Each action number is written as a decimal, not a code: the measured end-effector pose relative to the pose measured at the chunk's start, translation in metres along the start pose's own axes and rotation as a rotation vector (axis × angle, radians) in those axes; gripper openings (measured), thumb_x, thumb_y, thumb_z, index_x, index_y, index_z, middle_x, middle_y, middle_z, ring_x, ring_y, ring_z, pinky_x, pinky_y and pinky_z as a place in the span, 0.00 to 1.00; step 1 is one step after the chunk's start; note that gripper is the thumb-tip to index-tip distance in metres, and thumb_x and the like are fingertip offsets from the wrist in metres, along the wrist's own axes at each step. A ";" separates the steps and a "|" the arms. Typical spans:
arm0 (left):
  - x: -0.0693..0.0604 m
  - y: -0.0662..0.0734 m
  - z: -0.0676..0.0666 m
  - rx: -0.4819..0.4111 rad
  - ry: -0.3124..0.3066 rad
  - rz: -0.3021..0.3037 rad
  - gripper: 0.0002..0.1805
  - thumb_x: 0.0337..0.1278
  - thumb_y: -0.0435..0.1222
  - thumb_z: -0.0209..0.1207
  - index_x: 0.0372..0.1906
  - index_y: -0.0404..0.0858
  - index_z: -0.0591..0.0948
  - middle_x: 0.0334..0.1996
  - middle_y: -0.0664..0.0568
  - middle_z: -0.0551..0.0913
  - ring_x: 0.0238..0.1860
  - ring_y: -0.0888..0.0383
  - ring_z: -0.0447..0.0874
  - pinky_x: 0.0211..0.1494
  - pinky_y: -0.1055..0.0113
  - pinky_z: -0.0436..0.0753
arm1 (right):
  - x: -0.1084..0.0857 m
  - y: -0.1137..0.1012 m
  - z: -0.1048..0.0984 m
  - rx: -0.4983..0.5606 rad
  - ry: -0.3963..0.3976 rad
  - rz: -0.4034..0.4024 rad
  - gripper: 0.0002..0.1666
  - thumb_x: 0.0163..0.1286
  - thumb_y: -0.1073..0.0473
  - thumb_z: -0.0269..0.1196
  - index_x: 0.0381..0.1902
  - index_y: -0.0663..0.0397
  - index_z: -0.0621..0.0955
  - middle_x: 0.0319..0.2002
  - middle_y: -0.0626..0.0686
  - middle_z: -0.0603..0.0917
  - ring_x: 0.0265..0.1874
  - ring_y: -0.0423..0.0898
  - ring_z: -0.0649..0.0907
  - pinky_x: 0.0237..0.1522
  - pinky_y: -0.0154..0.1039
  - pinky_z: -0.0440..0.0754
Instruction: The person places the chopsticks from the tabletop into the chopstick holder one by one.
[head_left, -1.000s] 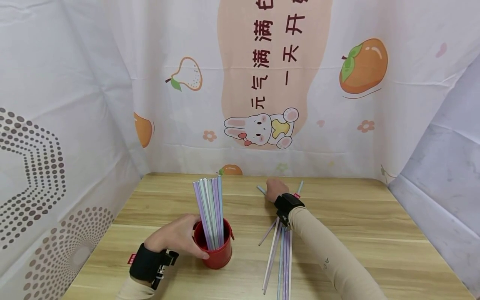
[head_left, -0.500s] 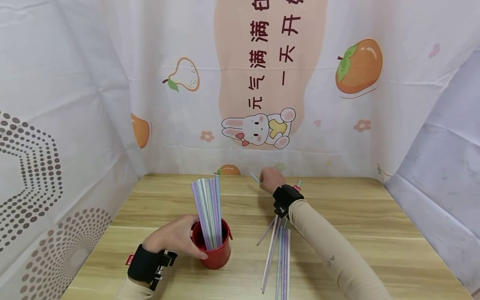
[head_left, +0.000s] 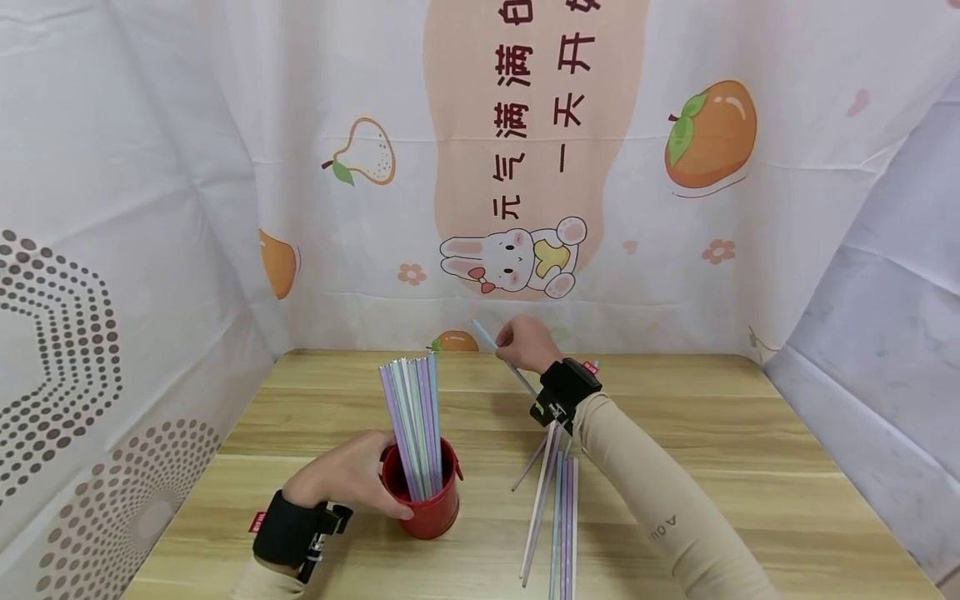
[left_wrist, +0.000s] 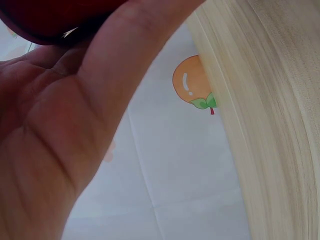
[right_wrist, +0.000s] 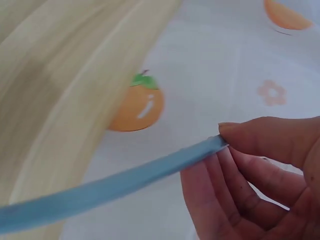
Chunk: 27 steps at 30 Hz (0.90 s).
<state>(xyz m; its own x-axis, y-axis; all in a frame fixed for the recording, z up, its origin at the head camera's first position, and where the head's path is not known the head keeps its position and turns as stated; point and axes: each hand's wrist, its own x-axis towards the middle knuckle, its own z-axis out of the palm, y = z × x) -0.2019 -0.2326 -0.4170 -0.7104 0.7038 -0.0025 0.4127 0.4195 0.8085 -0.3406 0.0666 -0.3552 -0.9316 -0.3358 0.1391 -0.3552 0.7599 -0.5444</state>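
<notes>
In the head view my left hand (head_left: 348, 472) grips the side of a small red bucket (head_left: 437, 518), thumb near its front rim. Several shiny purple, white and blue straws (head_left: 411, 417) stand in the bucket, leaning a little left. My right hand (head_left: 527, 343), raised at the back of the table, pinches a light blue straw (right_wrist: 110, 188) between thumb and fingers. In the right wrist view this straw runs left from the fingertips. The left wrist view shows the left palm and thumb (left_wrist: 117, 65) against the bucket's dark red wall (left_wrist: 50, 17).
Several loose straws (head_left: 567, 525) lie on the wooden table (head_left: 675, 450) between the bucket and the right forearm, some crossing. The forearm partly hides them. A printed white curtain (head_left: 360, 250) stands along the table's back edge.
My right hand has lifted the blue straw off the table and moved up and left with it. The left hand still grips the bucket. The head view has shifted slightly.
</notes>
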 end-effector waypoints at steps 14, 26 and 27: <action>-0.001 0.001 0.000 -0.006 -0.003 -0.023 0.38 0.48 0.47 0.78 0.66 0.48 0.76 0.58 0.59 0.85 0.55 0.62 0.85 0.60 0.69 0.83 | -0.012 -0.041 -0.024 0.344 0.069 -0.049 0.07 0.67 0.65 0.68 0.41 0.64 0.87 0.35 0.60 0.89 0.32 0.52 0.88 0.32 0.32 0.85; -0.002 0.000 0.000 0.012 -0.003 -0.003 0.37 0.48 0.46 0.77 0.65 0.45 0.77 0.57 0.54 0.86 0.54 0.60 0.85 0.59 0.69 0.83 | -0.024 -0.079 -0.037 0.589 0.214 -0.119 0.11 0.67 0.64 0.70 0.44 0.66 0.87 0.38 0.62 0.90 0.28 0.39 0.85 0.36 0.36 0.89; -0.002 0.000 0.000 0.012 -0.003 -0.002 0.37 0.49 0.45 0.77 0.65 0.45 0.77 0.57 0.54 0.86 0.54 0.60 0.85 0.59 0.69 0.84 | -0.025 -0.081 -0.037 0.621 0.218 -0.124 0.11 0.67 0.65 0.70 0.44 0.67 0.87 0.38 0.62 0.89 0.29 0.39 0.85 0.37 0.36 0.90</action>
<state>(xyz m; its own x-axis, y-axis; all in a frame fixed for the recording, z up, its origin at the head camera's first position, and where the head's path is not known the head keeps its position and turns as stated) -0.2009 -0.2339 -0.4166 -0.7094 0.7048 -0.0059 0.4179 0.4274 0.8017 -0.2912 0.0336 -0.2838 -0.9041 -0.2304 0.3598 -0.4111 0.2397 -0.8795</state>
